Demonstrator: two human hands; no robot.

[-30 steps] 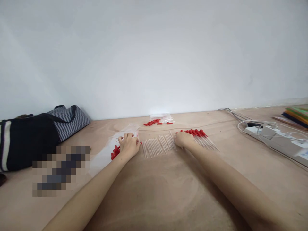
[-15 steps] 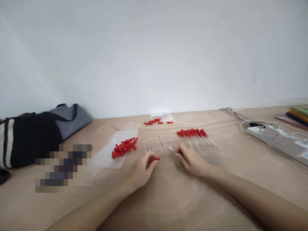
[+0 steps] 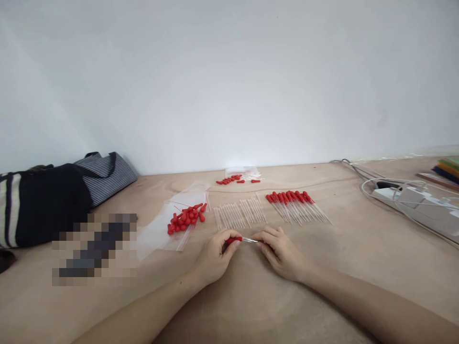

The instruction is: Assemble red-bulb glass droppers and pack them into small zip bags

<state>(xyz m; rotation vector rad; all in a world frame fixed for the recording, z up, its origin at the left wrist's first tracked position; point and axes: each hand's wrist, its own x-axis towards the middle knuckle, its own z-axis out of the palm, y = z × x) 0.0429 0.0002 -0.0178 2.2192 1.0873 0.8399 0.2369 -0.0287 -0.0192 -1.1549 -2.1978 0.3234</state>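
Observation:
Between the thumb and fingers of my left hand is a red rubber dropper bulb, its narrow end pointing right. My right hand pinches a thin glass tube, whose left end meets the bulb's mouth; how deep it sits I cannot tell. Just beyond my hands lie rows of bare glass tubes. Farther right is a row of glass droppers with red bulbs on their upper ends. Left of my hands, a pile of loose red bulbs rests on a clear plastic bag.
More red bulbs and another plastic bag with thin tubes lie near the wall. A white power strip with cables stands at right, beside coloured items. Black and striped bags sit at left, near a pixelated dark object.
My right hand has brought a glass tube down and toward me, near the tabletop, and the tube now meets the bulb in my left hand. The left hand has barely moved.

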